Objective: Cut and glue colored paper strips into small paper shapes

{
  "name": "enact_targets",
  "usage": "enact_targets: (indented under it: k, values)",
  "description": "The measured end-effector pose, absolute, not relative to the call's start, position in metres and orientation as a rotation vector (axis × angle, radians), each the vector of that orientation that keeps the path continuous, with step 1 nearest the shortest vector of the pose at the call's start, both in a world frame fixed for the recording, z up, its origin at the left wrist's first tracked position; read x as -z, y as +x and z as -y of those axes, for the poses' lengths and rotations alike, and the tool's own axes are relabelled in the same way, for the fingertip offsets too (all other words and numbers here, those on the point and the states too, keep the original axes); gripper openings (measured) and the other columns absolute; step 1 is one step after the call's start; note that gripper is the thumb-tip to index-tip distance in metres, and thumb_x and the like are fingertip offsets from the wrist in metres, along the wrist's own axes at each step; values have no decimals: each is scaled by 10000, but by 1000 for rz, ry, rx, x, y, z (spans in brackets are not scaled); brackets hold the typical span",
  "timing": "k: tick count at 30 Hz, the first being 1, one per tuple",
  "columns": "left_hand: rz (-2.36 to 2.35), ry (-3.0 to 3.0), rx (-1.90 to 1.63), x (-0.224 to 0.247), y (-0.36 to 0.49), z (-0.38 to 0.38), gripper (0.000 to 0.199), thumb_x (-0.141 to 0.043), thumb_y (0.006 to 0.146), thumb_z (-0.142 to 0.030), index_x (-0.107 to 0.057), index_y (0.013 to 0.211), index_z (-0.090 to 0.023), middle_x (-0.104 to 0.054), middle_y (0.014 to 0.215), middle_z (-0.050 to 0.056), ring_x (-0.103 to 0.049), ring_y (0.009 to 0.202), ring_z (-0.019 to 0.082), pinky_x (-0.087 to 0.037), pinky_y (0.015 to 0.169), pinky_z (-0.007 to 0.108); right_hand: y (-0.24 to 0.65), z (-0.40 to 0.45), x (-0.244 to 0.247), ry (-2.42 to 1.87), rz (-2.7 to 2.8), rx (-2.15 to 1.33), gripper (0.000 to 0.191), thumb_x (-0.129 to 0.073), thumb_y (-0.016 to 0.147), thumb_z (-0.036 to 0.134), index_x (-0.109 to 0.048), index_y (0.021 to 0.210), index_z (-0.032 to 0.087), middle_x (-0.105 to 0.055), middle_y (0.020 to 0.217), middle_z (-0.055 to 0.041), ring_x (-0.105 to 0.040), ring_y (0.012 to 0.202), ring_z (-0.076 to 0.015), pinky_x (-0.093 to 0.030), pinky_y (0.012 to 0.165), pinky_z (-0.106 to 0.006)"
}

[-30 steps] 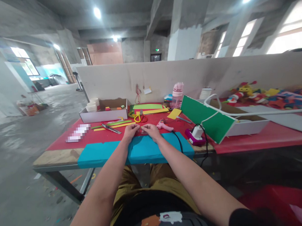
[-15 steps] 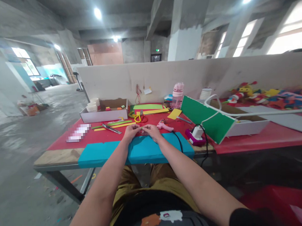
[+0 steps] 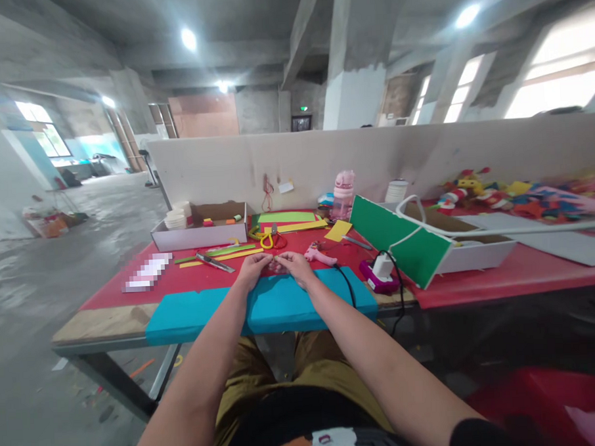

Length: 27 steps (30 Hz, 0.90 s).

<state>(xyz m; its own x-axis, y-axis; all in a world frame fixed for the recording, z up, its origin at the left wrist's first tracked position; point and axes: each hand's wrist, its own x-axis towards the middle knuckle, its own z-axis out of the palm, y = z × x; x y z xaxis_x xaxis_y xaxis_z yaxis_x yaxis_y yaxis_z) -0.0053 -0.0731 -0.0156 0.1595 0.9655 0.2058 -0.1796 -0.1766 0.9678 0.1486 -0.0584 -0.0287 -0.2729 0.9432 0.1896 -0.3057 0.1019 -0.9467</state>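
Observation:
Above the blue padded strip point(image 3: 195, 313) along the table's front edge, my left hand point(image 3: 253, 269) and my right hand point(image 3: 296, 268) meet fingertip to fingertip. Both are closed in a pinch around something tiny, perhaps greenish, which the fingers mostly hide. Just right of my right hand lies a pink glue gun point(image 3: 320, 254) with a black cord. Beyond the hands are yellow-handled scissors point(image 3: 267, 240). A utility knife point(image 3: 215, 262) rests to the left, close to yellow and green strips point(image 3: 242, 254).
A white-sided box point(image 3: 199, 238) with paper cups stands at the back left. A yellow paper piece point(image 3: 338, 231) and a pink bottle point(image 3: 344, 194) are farther back. To the right stand a leaning green board point(image 3: 399, 241), a purple power socket point(image 3: 379, 276) and cables.
My view has shifted slightly, so the table sits a little lower and farther left. Both hands stay together, with their fingertips slightly rearranged around the small thing.

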Motion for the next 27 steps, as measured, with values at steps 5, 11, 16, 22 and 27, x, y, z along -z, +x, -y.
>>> enact_targets:
  k: [5, 11, 16, 22, 27]
  values:
    - [-815, 1244, -1263, 16, -4, 73, 417, -754, 627, -486, -670, 792, -112, -668, 696, 50, -615, 669, 149, -495, 708, 301, 149, 57, 29, -749, 1210, -1425, 399, -804, 535, 461, -623, 730, 164, -652, 599, 16, -609, 558, -115, -529, 644, -273]
    - [-858, 1327, -1299, 22, -7, 68, 363, -794, 610, -370, -677, 835, -110, -659, 666, 22, -590, 609, 114, -461, 632, 246, 149, 64, 24, -761, 1276, -1440, 347, -795, 582, 425, -623, 741, 169, -658, 606, 8, -620, 562, -128, -532, 623, -283]
    - [-841, 1267, -1282, 24, -7, 66, 363, -812, 575, -335, -685, 825, -105, -662, 650, 28, -603, 610, 127, -476, 647, 266, 148, 65, 23, -789, 1243, -1408, 349, -797, 566, 420, -609, 714, 167, -635, 557, 22, -609, 531, -120, -520, 595, -265]
    - [-878, 1159, -1341, 22, -6, 65, 360, -764, 628, -392, -687, 848, -118, -670, 680, 35, -601, 598, 128, -493, 643, 288, 148, 63, 25, -825, 1220, -1349, 366, -773, 580, 449, -594, 734, 169, -629, 554, 27, -606, 517, -110, -503, 555, -244]
    - [-985, 1154, -1429, 25, -8, 62, 355, -783, 585, -406, -674, 765, -121, -646, 633, 20, -563, 546, 112, -452, 571, 257, 148, 62, 25, -818, 1213, -1357, 348, -772, 590, 431, -585, 734, 176, -618, 551, 36, -601, 513, -103, -509, 558, -242]
